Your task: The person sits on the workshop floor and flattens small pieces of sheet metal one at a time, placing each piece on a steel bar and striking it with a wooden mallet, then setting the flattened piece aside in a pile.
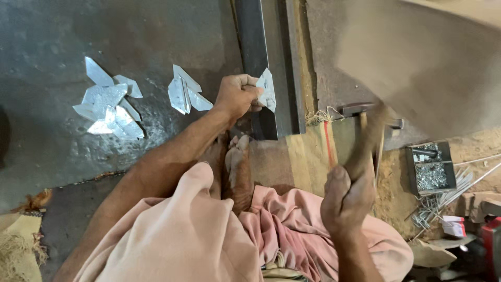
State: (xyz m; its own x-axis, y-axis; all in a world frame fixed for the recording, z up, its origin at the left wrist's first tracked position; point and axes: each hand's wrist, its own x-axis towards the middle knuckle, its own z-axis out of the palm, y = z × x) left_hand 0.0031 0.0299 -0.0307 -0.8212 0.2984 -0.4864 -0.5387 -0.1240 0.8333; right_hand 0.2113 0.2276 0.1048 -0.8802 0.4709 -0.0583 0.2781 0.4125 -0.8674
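Head view, one entry per item, placed against the dark steel bar (pixel 259 62).

1. Steel bar: long, dark, lying on the floor and running away from us. It serves as our anvil.
2. Left hand (pixel 237 95): at the bar's near end, fingers pinched tight on a small bright metal piece (pixel 267 90), which lies flat on the bar's top face.
3. Right hand (pixel 347 201): well to the right of the bar, fingers wrapped around the handle of a hammer (pixel 368 128). The head is raised and blurred.
4. Cut metal pieces (pixel 108 102): two loose heaps on the floor to the left of the bar, the smaller heap (pixel 185 93) just beside our left hand.
5. Tray of nails (pixel 430 169): far right of the bar, beyond the hammer.
6. Bare foot (pixel 237 167): below the bar's near end.

Handling note, our judgement: we keep the piece seated flat on the bar, fingertips back from the strike zone, and land the hammer face squarely.
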